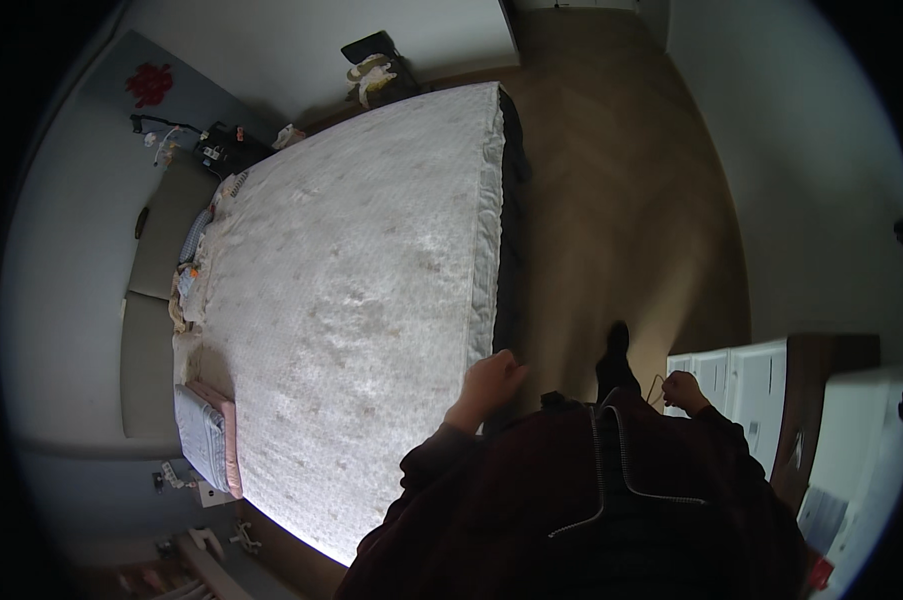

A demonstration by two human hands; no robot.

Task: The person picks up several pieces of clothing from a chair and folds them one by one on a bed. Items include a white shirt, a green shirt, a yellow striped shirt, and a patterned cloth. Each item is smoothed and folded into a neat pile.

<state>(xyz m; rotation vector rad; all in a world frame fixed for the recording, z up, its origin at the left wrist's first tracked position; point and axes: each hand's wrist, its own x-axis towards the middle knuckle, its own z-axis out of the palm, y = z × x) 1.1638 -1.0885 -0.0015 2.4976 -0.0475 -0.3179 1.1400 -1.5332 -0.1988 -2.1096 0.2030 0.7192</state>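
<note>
My left hand (491,384) is curled into a loose fist over the near right edge of the bed; nothing shows sticking out of it. Held low on the other side, my right hand (683,393) is closed beside the white drawers (751,385). A thin dark loop (655,388), like a cord or wire, comes from its fingers. The large bed (341,280) to my left has a pale, faintly patterned quilted cover with a ruffled edge. One dark shoe (618,345) of mine shows on the floor between bed and drawers.
Folded blue and pink bedding (206,440) lies near the grey headboard (161,240). A black chair (371,50) bearing cloth items stands past the bed's far side. Brown floor (621,180) runs between the bed and the right wall (801,170).
</note>
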